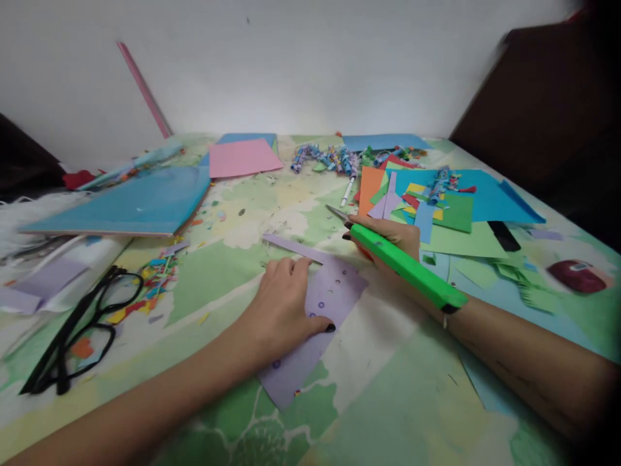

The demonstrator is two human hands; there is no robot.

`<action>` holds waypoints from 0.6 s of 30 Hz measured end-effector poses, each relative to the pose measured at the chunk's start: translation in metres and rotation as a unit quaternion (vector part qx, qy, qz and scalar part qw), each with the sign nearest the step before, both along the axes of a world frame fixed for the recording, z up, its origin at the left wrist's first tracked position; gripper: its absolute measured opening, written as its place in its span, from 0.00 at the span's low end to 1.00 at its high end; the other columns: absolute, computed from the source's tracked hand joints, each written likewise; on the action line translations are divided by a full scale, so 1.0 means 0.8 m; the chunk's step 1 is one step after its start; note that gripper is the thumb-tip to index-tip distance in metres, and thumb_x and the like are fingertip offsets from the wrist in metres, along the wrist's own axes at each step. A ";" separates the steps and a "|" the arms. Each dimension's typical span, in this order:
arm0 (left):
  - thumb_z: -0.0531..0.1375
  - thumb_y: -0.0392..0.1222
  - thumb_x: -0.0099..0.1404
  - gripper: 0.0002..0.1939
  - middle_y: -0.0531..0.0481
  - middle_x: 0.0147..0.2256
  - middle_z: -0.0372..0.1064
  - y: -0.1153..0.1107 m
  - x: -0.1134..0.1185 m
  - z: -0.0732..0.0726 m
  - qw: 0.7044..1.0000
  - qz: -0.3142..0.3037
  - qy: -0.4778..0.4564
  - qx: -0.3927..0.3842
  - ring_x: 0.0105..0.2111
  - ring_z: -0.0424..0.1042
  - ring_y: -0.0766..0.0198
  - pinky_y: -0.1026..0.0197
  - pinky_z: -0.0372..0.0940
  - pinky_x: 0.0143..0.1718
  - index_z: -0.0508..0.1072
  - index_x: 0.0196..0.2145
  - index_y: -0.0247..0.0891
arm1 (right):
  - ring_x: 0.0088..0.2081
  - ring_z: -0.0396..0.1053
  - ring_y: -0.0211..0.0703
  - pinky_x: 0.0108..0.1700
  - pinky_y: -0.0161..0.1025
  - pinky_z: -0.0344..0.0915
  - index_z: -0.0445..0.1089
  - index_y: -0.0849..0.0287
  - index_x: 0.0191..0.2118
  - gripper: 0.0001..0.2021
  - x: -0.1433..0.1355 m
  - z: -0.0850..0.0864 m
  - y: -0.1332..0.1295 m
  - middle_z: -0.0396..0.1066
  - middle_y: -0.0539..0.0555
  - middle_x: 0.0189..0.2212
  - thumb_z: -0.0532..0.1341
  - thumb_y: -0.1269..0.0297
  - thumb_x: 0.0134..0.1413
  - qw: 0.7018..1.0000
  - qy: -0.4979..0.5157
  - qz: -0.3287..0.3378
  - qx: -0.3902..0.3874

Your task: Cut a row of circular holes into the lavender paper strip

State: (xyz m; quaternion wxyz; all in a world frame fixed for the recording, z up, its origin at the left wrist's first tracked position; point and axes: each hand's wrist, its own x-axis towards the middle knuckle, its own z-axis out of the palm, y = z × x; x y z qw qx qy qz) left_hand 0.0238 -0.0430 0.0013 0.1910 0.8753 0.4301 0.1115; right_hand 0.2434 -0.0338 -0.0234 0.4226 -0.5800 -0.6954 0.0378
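My left hand [284, 298] lies over a sheet of purple paper [334, 304], its fingers bent and its thumb spread out on the sheet. Small rings and holes dot this paper. A narrow purple strip [291, 244] extends from the sheet's far edge, past my left fingertips. In my right hand [388, 243], just beyond the sheet's right corner, is a long bright green cutter knife [410, 265] with a black end. A pointed metal blade [337, 212] projects ahead of my fingers, above the tablecloth. Part of the right grip is hidden behind the green body.
Black glasses [87, 330] lie at left beside colourful paper scraps [155, 281] and a blue folder [130, 200]. Pink paper [245, 158] and curled paper pieces [330, 158] are at the back. Coloured sheets [456, 217] and a dark red mouse [579, 276] are on the right.
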 end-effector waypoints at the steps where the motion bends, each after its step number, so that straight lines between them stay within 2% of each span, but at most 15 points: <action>1: 0.68 0.48 0.46 0.35 0.39 0.43 0.65 0.002 0.002 0.001 1.000 0.006 0.009 -0.015 0.46 0.62 0.45 0.44 0.61 0.46 0.63 0.50 0.33 | 0.33 0.71 0.43 0.35 0.37 0.63 0.73 0.57 0.48 0.15 0.008 0.000 0.003 0.74 0.54 0.32 0.56 0.60 0.58 1.000 -0.025 0.007 0.000; 3: 0.70 0.49 0.42 0.35 0.41 0.41 0.65 0.007 0.007 0.002 0.998 0.015 0.023 -0.048 0.44 0.64 0.46 0.46 0.63 0.44 0.65 0.46 0.34 | 0.31 0.70 0.42 0.33 0.36 0.61 0.73 0.58 0.49 0.16 0.022 0.001 0.007 0.74 0.54 0.30 0.57 0.65 0.57 0.997 -0.079 0.014 -0.013; 4: 0.70 0.49 0.44 0.32 0.42 0.41 0.66 0.010 0.009 0.002 0.997 0.020 0.027 -0.065 0.44 0.65 0.48 0.47 0.63 0.43 0.66 0.45 0.34 | 0.30 0.69 0.42 0.32 0.35 0.59 0.74 0.57 0.49 0.16 0.027 0.002 0.009 0.73 0.54 0.29 0.57 0.67 0.56 0.994 -0.104 0.015 -0.019; 8: 0.61 0.46 0.62 0.13 0.48 0.39 0.68 0.021 0.010 0.017 0.984 0.000 0.024 -0.178 0.37 0.69 0.61 0.54 0.67 0.39 0.70 0.40 0.34 | 0.26 0.63 0.39 0.28 0.35 0.50 0.74 0.55 0.49 0.19 0.032 0.006 0.009 0.70 0.54 0.26 0.57 0.73 0.53 0.981 -0.189 0.006 -0.037; 10: 0.59 0.44 0.64 0.10 0.51 0.34 0.69 0.027 0.004 0.032 0.966 -0.030 0.001 -0.258 0.31 0.70 0.66 0.59 0.68 0.33 0.71 0.36 0.33 | 0.25 0.61 0.38 0.27 0.35 0.47 0.74 0.53 0.50 0.22 0.030 0.007 0.009 0.68 0.54 0.25 0.55 0.77 0.51 0.977 -0.210 -0.001 -0.043; 12: 0.61 0.41 0.63 0.08 0.53 0.30 0.69 0.031 -0.004 0.046 0.945 -0.043 -0.052 -0.321 0.27 0.69 0.68 0.62 0.67 0.29 0.71 0.34 0.33 | 0.24 0.59 0.37 0.27 0.35 0.46 0.73 0.53 0.51 0.24 0.028 0.008 0.010 0.68 0.54 0.25 0.53 0.78 0.51 0.976 -0.213 -0.011 -0.046; 14: 0.62 0.38 0.61 0.06 0.53 0.30 0.69 0.035 -0.009 0.054 0.928 -0.028 -0.137 -0.346 0.27 0.69 0.69 0.64 0.67 0.28 0.71 0.34 0.32 | 0.24 0.59 0.38 0.27 0.36 0.47 0.71 0.55 0.52 0.23 0.028 0.011 0.011 0.68 0.55 0.25 0.52 0.76 0.52 0.979 -0.198 -0.027 -0.044; 16: 0.61 0.38 0.62 0.07 0.52 0.33 0.70 0.039 -0.010 0.054 0.909 -0.001 -0.237 -0.343 0.28 0.70 0.68 0.63 0.67 0.30 0.71 0.37 0.33 | 0.25 0.61 0.40 0.28 0.36 0.50 0.69 0.60 0.54 0.22 0.026 0.018 0.009 0.69 0.57 0.27 0.51 0.73 0.54 0.985 -0.163 -0.048 -0.034; 18: 0.59 0.41 0.65 0.09 0.51 0.35 0.70 0.040 -0.004 0.046 0.885 0.021 -0.328 -0.330 0.30 0.70 0.67 0.61 0.68 0.31 0.70 0.41 0.34 | 0.30 0.64 0.43 0.30 0.37 0.55 0.67 0.64 0.54 0.21 0.019 0.028 0.003 0.71 0.60 0.32 0.49 0.72 0.56 0.992 -0.111 -0.060 -0.020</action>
